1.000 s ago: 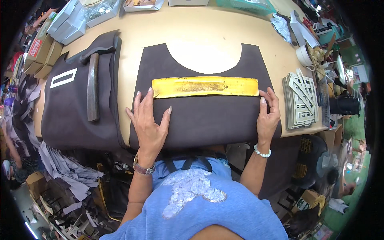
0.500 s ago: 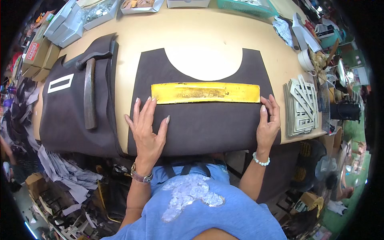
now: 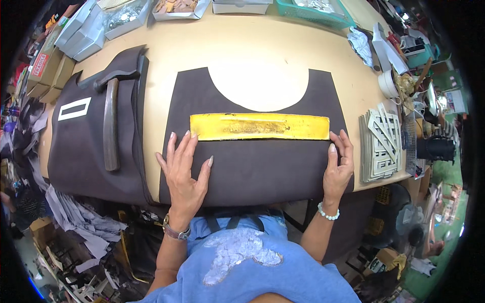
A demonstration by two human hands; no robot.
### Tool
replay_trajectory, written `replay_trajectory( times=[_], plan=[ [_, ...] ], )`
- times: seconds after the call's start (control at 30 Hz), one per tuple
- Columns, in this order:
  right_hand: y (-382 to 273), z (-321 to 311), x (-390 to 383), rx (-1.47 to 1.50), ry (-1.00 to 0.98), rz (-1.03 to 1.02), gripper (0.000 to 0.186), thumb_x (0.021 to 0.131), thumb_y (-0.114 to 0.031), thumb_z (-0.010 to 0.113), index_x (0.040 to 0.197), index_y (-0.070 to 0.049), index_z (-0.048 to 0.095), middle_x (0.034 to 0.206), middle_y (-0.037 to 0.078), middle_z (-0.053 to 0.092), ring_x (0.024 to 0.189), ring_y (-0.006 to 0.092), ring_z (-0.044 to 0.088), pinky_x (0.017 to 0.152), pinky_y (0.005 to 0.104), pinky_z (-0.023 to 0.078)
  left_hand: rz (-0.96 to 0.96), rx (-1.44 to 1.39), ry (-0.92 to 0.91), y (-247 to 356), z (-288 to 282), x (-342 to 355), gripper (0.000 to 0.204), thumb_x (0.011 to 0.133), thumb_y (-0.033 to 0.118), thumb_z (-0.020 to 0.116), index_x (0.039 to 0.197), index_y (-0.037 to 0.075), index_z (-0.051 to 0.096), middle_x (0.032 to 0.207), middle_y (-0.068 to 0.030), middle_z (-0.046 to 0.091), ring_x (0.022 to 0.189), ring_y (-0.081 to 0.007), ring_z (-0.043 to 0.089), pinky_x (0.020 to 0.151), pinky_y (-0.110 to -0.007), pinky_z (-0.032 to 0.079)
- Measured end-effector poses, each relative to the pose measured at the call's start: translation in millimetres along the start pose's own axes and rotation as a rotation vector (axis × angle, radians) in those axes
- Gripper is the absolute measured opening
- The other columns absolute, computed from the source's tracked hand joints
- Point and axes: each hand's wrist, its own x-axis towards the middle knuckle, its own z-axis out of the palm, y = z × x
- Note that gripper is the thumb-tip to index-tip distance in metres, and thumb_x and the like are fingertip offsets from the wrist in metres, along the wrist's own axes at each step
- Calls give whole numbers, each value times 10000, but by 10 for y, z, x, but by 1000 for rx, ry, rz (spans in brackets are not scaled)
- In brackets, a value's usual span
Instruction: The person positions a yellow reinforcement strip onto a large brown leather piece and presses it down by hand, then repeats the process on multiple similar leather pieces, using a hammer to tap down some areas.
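Observation:
A long yellow strip-shaped piece (image 3: pixel 260 126), smudged dark along its middle, lies crosswise on a dark brown sheet (image 3: pixel 262 169) with a deep rounded cut-out at its far side. My left hand (image 3: pixel 184 171) rests on the sheet with fingers spread, its fingertips by the strip's left end. By the right end is my right hand (image 3: pixel 337 166), its thumb and bent fingers apart and the fingertips close to the strip's corner. Neither hand is wrapped round anything. Whether the right fingertips touch the strip, I cannot tell.
To the left, a hammer (image 3: pixel 111 123) lies on stacked dark sheets (image 3: pixel 76 156) beside a small white rectangular frame (image 3: pixel 75 108). Pale cut-out templates (image 3: pixel 381 146) are piled at right. Boxes of small parts (image 3: pixel 126 20) and a teal basket (image 3: pixel 318 14) line the table's far edge.
The whole scene sits slightly lower in the picture. My hands, the yellow strip and the dark sheet keep about the same places relative to one another.

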Motion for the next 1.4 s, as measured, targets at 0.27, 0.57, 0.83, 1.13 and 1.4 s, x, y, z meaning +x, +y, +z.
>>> replay_trajectory(
  times=[0.27, 0.57, 0.83, 1.13, 1.4],
  plan=[
    [34, -5, 6, -33, 0, -14, 373, 904, -43, 510, 1266, 37, 469, 1115, 139, 636, 1090, 198, 562, 1008, 344, 357, -13, -11, 9, 12, 6, 6, 541, 798, 115, 657, 1311, 104, 484, 1350, -93, 481, 1347, -320, 302, 1090, -584, 95],
    [12, 13, 9, 3, -1, -5, 372, 896, -49, 528, 1256, 35, 481, 1116, 128, 634, 1094, 193, 556, 1002, 339, 363, 6, -33, 10, -21, 6, -4, 543, 798, 138, 668, 1309, 108, 489, 1340, -88, 484, 1338, -331, 309, 1076, -608, 90],
    [32, -14, 14, -116, -6, -88, 270, 853, -57, 596, 1116, -9, 632, 1125, 122, 629, 1123, 239, 519, 989, 348, 376, 13, -26, 11, -19, 2, -3, 517, 799, 138, 673, 1289, 110, 512, 1335, -87, 491, 1335, -331, 316, 1075, -607, 95],
    [39, 4, 20, -229, -37, -175, 219, 832, -103, 641, 1032, -27, 683, 1128, 93, 637, 1128, 269, 512, 994, 378, 376, -13, -12, 8, 5, -12, 0, 496, 812, 134, 665, 1285, 109, 519, 1344, -81, 492, 1344, -311, 312, 1098, -558, 108],
    [62, -14, 22, -239, -47, -201, 218, 827, -101, 643, 1026, -22, 683, 1128, 101, 637, 1128, 275, 511, 990, 386, 378, -15, -47, 24, 7, -16, 1, 504, 802, 143, 677, 1280, 109, 522, 1328, -86, 502, 1337, -320, 319, 1088, -575, 104]
  ],
)
